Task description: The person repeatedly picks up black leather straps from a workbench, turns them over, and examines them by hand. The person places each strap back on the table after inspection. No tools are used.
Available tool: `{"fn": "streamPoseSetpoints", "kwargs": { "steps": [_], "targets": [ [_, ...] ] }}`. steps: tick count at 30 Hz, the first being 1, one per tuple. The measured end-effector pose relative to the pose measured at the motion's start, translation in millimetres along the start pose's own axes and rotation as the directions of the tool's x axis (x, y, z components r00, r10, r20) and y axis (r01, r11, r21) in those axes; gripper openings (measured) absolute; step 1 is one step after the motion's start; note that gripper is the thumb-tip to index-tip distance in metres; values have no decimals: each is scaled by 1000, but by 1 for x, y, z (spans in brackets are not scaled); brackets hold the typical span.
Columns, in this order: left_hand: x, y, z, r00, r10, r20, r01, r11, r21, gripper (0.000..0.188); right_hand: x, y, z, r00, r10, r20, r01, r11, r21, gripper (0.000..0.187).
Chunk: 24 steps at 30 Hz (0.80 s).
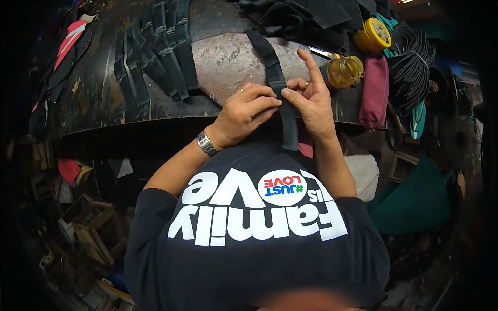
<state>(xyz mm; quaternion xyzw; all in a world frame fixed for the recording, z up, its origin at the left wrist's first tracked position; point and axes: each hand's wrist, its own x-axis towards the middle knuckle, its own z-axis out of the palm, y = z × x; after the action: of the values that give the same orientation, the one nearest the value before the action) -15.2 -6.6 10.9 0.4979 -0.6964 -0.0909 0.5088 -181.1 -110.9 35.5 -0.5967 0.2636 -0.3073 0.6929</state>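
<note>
A long black strip [268,56] runs across a pale, speckled slab [225,65] on the dark table, and its near end hangs past the table's edge. My left hand [250,108] pinches the strip's left side near its middle, fingers pressed together. On the other side, my right hand [311,101] holds the strip between thumb and curled fingers, with its index finger raised. The two hands almost meet there. Beyond my right hand lie scissors [324,53] with an orange handle, and beside it stands a glass jar [344,72] of amber stuff.
Several black strips [155,57] lie in a row to the left on the table [93,98]. At the right are a yellow tub [372,35], a maroon pouch [374,93] and a tied bundle of black strips [412,62]. Black sheets [311,18] are heaped at the back.
</note>
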Motion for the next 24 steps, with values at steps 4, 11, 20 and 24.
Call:
{"fn": "streamPoseSetpoints", "kwargs": {
  "steps": [4,11,20,24],
  "targets": [
    [1,7,-10,939,-341,55,345,927,-150,16,-5,-5,0,998,-67,5,67,997,30,82],
    [11,-12,-14,650,-720,243,654,367,-662,21,-12,-12,-6,981,-63,184,56,997,45,84],
    [8,-5,-7,735,-656,174,519,379,-766,14,-6,-8,9,991,-116,62,118,992,-44,93],
    [5,-4,-4,763,-621,180,522,427,-739,12,0,-6,20,990,-141,-20,141,989,37,85]
  ]
}}
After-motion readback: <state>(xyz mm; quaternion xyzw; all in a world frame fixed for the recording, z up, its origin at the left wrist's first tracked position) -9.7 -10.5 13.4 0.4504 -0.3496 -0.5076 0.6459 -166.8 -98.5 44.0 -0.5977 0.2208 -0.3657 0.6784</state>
